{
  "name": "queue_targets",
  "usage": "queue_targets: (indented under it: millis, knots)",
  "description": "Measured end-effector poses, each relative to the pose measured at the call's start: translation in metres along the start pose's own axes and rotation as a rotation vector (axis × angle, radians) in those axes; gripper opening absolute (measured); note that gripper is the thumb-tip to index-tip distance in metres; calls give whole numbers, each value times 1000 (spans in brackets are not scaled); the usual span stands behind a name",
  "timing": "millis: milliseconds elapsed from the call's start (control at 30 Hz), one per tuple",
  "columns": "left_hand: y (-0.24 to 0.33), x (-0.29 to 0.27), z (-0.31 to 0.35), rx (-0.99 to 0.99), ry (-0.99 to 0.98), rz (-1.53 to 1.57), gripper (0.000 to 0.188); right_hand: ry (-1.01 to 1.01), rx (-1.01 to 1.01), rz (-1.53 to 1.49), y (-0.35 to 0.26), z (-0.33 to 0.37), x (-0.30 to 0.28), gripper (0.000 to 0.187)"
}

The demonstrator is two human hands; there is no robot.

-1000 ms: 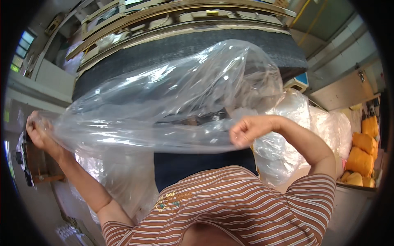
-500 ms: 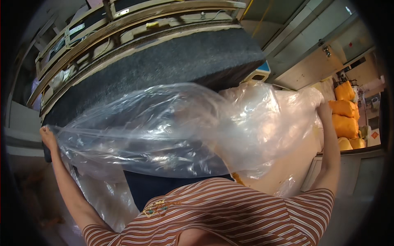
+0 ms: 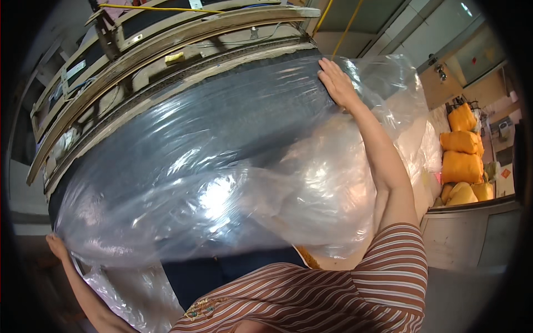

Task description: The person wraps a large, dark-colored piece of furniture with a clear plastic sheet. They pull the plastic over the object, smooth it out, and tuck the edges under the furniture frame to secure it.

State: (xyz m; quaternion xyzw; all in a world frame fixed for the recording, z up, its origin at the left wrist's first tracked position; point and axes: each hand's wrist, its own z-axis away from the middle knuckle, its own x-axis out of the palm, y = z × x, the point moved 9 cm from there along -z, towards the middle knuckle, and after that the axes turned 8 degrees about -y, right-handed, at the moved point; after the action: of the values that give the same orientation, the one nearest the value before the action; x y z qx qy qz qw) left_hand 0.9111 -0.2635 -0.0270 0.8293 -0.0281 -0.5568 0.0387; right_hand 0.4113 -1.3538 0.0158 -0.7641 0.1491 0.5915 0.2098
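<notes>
A large clear plastic sheet lies spread over a dark grey fabric-like surface in front of me, its near part hanging toward my body. At the far left, my left hand is closed on the sheet's edge by the near left corner of the dark surface. My right hand rests flat on the sheet near the dark surface's far right end, fingers stretched out. Beyond that hand, loose plastic bunches out to the right.
A long wooden and metal frame runs along the far side of the dark surface, with a small yellow piece on it. Stacked orange bundles stand at the right beyond a low ledge. More crumpled plastic hangs at the lower left.
My right hand has moved from the far right inward and forward onto the dark surface, and has opened flat. The sheet now covers more of that surface. My left hand has come lower and nearer.
</notes>
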Motion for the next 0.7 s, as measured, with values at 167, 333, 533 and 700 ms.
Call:
queue_targets:
  millis: [167,333,533,700]
  knots:
    - [-63,-39,-8,-51,85,-178,43,-32,-93,-237,-24,-42,22,54]
    - [100,-22,22,-185,-182,28,46,-409,270,-583,23,-53,41,53]
    - [115,-40,41,-189,234,679,27,35,48,637,-34,-101,4,44]
    - [97,15,20,-276,-525,1075,19,11,-563,-457,-329,-58,-32,24]
